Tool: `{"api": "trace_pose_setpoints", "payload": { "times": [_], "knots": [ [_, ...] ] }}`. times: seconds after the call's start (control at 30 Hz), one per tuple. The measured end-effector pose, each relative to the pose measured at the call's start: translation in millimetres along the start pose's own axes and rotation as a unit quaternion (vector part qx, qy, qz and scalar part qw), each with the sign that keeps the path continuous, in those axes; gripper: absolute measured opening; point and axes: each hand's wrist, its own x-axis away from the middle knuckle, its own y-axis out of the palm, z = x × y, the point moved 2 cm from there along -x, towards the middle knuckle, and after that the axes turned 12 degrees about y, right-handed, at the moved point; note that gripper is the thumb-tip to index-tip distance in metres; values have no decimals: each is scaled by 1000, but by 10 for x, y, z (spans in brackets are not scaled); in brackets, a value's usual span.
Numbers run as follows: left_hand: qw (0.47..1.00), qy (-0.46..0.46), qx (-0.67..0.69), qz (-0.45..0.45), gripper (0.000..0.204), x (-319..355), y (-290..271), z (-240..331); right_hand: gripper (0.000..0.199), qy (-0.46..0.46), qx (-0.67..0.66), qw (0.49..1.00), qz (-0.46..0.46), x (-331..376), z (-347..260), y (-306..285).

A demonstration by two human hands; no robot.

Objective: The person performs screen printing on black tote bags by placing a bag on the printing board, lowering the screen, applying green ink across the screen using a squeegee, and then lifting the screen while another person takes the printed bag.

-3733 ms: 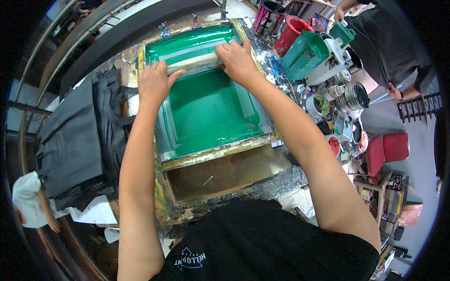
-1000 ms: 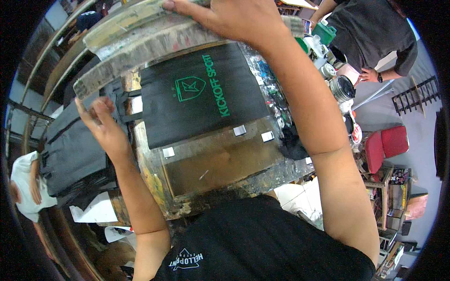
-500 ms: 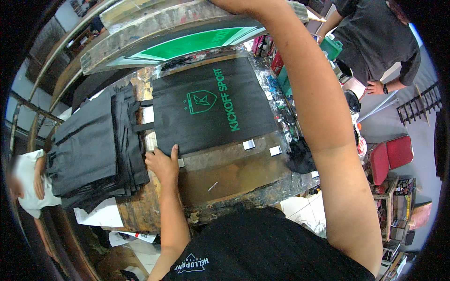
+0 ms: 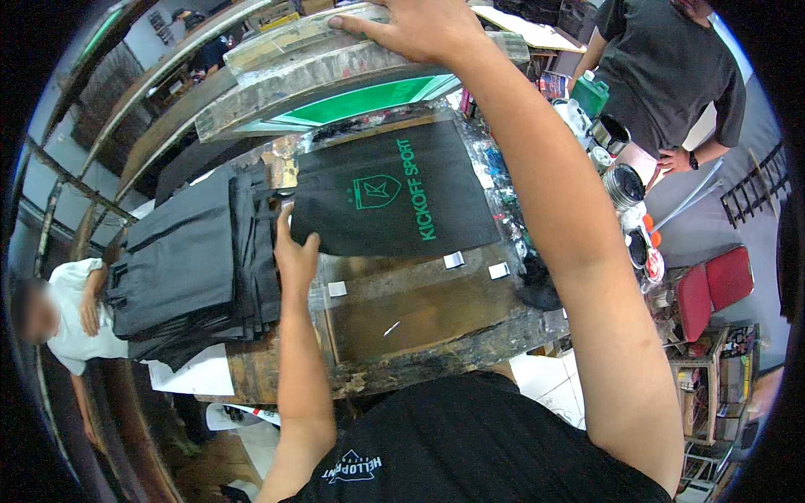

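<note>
black fabric makes up the flat bag [image 4: 394,189] that lies on the worktable [image 4: 251,369], beneath and just in front of a raised screen frame. on its upper face are a green shield emblem [image 4: 377,193] and, to the right of that, a line of green lettering [image 4: 418,193] running up the cloth. the left hand [image 4: 298,251] is at the bag's left edge, thumb and fingers spread apart around the corner nearest the person; whether they close on the cloth, one cannot tell. the right hand [image 4: 419,29] is clasped over the top of the wooden frame [image 4: 251,105], holding it up at a tilt, with the thumb laid along a pale wooden strip [image 4: 277,50]. the frame's green mesh [image 4: 369,101] faces the person.

nearer the person, a brown board [image 4: 419,306] shows three small white tabs, and a crumpled black cloth [image 4: 539,285] sits at its right. to the left is a stack of black bags [image 4: 180,260], with a white sheet [image 4: 197,373] below it. farther right are a green jug [image 4: 593,94], a metal can [image 4: 610,134] and a red chair [image 4: 713,285]. a co-worker in a dark shirt [image 4: 671,71] stands at the upper right; another person, in a pale shirt [image 4: 80,314], is at the far left.
</note>
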Motion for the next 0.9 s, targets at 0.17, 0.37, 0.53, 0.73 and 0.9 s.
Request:
{"api": "trace_pose_setpoints", "payload": {
  "times": [0.17, 0.37, 0.53, 0.73, 0.9],
  "knots": [
    [987, -82, 129, -47, 57, -645, -568, 312, 88, 2, -12, 999, 49, -99, 101, 88],
    [977, -106, 181, -28, 59, -707, -1835, 217, 84, 12, 3, 1000, 25, -19, -3, -9],
    [978, -152, 139, 41, 54, -660, -3017, -13, 82, 19, -26, 998, 47, -22, 15, 15],
    [958, -207, 92, 177, 59, -327, -4481, -1296, 64, -55, -19, 966, 251, -92, 195, 340],
    [804, -303, -278, 430, 58, 297, -5468, -1934, 67, -49, -45, 974, 219, -99, 150, 344]
  ]
}}
